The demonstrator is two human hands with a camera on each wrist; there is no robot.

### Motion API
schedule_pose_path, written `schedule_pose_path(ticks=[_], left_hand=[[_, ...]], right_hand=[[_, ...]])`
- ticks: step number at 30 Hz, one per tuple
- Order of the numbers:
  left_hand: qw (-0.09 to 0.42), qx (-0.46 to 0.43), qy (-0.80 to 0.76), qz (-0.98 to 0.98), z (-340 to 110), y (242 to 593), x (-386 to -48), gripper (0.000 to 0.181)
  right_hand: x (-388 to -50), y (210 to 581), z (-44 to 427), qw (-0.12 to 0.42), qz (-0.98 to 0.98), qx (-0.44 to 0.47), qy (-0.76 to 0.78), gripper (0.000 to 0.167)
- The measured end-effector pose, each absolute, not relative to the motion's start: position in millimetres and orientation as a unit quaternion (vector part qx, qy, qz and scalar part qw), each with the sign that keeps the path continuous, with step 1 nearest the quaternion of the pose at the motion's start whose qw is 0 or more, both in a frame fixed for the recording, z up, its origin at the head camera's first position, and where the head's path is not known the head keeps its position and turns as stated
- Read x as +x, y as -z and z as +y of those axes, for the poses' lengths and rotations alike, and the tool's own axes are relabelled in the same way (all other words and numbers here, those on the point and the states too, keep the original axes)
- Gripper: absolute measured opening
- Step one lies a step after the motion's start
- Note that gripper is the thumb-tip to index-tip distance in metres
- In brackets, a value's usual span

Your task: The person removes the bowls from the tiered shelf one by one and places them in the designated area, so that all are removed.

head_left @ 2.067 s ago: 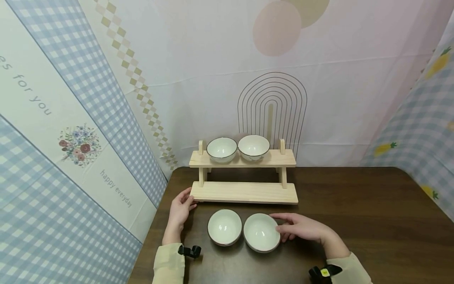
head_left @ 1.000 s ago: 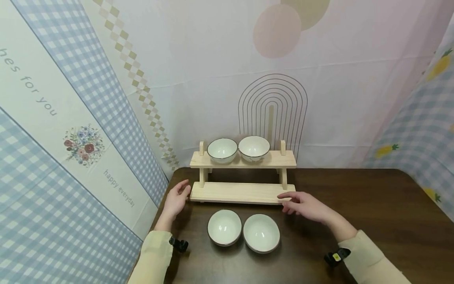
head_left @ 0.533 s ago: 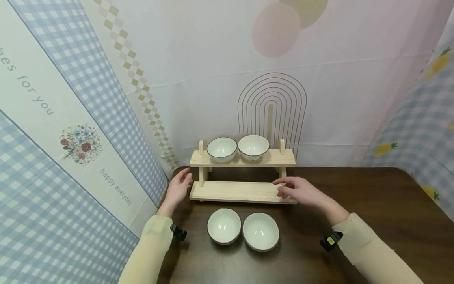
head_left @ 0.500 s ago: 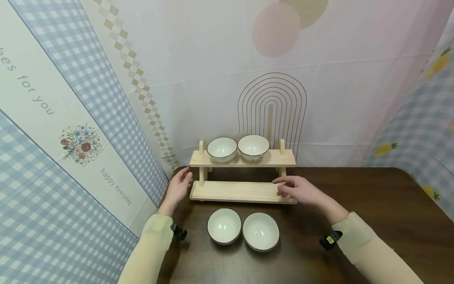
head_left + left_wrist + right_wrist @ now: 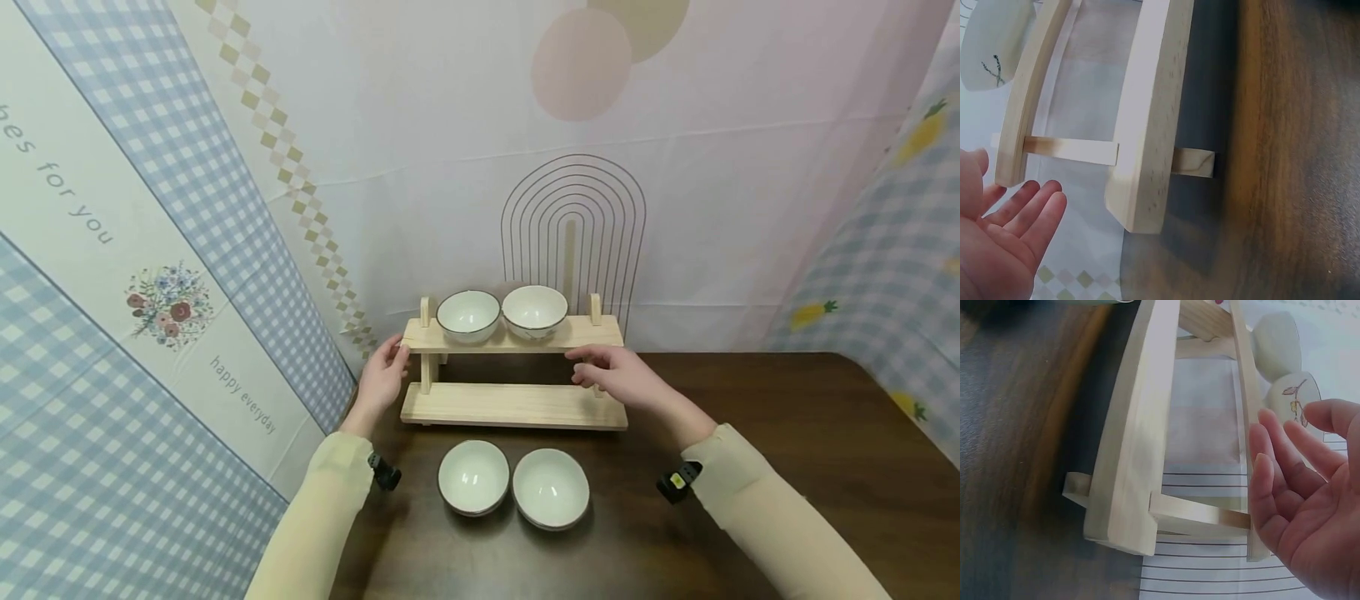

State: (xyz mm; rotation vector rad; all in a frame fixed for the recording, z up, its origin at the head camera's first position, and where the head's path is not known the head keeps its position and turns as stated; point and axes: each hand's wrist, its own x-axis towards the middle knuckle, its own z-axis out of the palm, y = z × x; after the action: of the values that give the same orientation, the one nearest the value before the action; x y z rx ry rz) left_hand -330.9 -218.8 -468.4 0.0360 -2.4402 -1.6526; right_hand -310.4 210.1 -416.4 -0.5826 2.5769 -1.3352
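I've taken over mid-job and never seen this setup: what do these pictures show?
There is no machine, just a person's left hand and right hand, both bare. The wide picture comes from a head camera looking down; the closer two come from cameras on each wrist. On the dark table stands a two-tier wooden rack, two white bowls on its upper shelf; two more bowls stand in front. Neither hand holds a bowl; each is near one end of the upper shelf, touching or not I cannot tell.

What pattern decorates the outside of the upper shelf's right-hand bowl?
A plant-like sprig on the pale bowl, clearest in the right wrist view.
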Motion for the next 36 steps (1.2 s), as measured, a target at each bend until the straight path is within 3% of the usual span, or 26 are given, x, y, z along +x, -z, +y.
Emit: schedule_pose_path(ticks=[17,26,36], left_hand=[[0.082,0.011,0.537,-0.840,-222,457,-350,0.048],[0.018,0.024,0.555,-0.832,-225,445,-358,0.052],[0.003,0.026,0.567,-0.823,-227,441,-357,0.052]], right_hand=[[-325,409,191,0.017,0.875,-0.134,0.464,0.041],[-326,403,178,-0.007,0.865,-0.072,0.496,0.038],[-316,403,161,-0.019,0.866,-0.029,0.498,0.064]])
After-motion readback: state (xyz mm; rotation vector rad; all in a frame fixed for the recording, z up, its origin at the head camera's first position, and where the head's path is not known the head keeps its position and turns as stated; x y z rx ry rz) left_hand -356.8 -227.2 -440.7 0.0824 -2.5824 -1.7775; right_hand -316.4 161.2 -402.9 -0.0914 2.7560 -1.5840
